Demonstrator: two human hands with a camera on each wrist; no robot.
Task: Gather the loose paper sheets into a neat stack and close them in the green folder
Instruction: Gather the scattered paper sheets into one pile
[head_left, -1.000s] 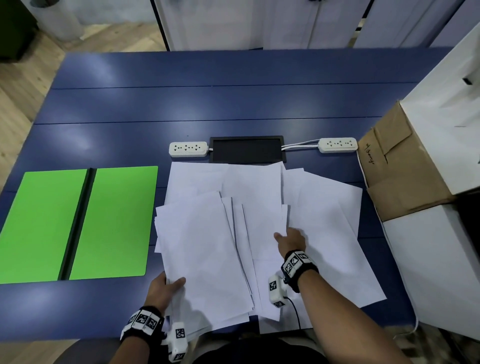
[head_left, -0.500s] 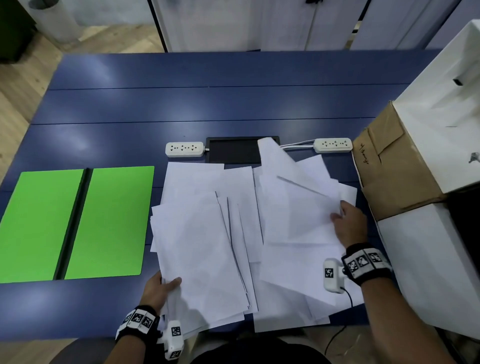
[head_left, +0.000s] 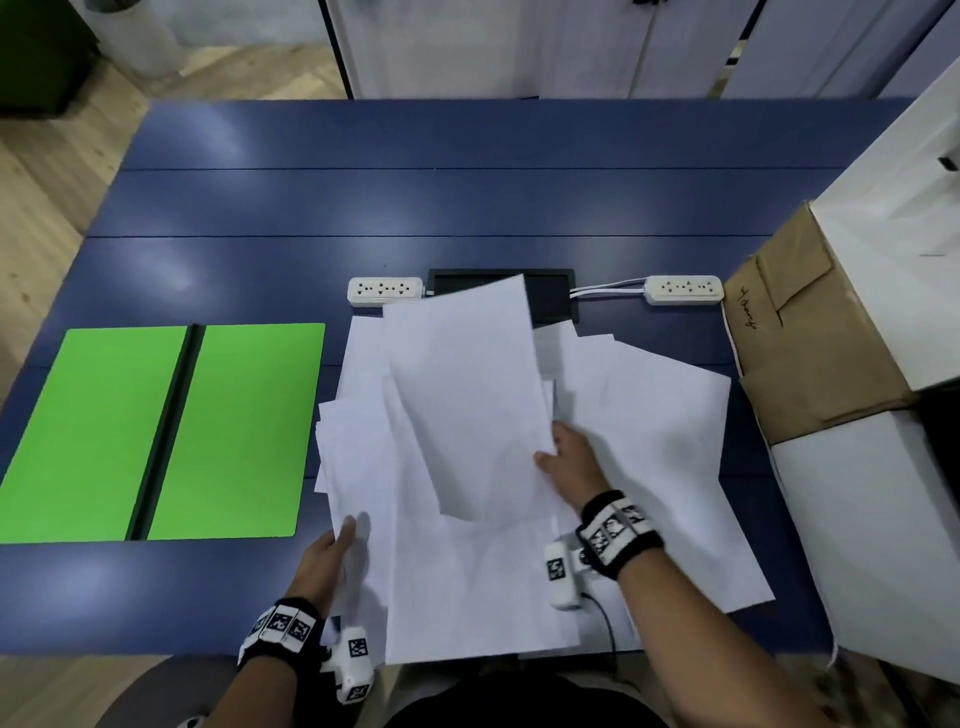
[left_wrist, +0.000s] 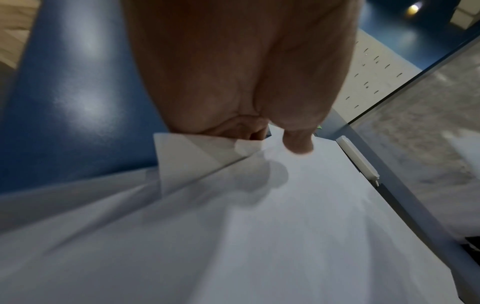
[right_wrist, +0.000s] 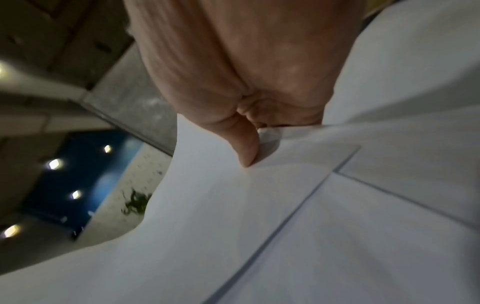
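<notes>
Right hand (head_left: 569, 460) is pinching a lifted paper sheet (head_left: 467, 395) over the loose pile (head_left: 649, 467); left hand (head_left: 330, 564) is gripping the pile's near-left edge.

Both arms are bare, no sleeves. Each wrist has a black band (head_left: 621, 532) covered in black-and-white square markers, plus a small white camera block (head_left: 561, 574) with its own marker. A thin black cable (head_left: 605, 621) trails off the right one.

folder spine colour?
Black, down the middle of the open green folder; head view shows it best.
</notes>
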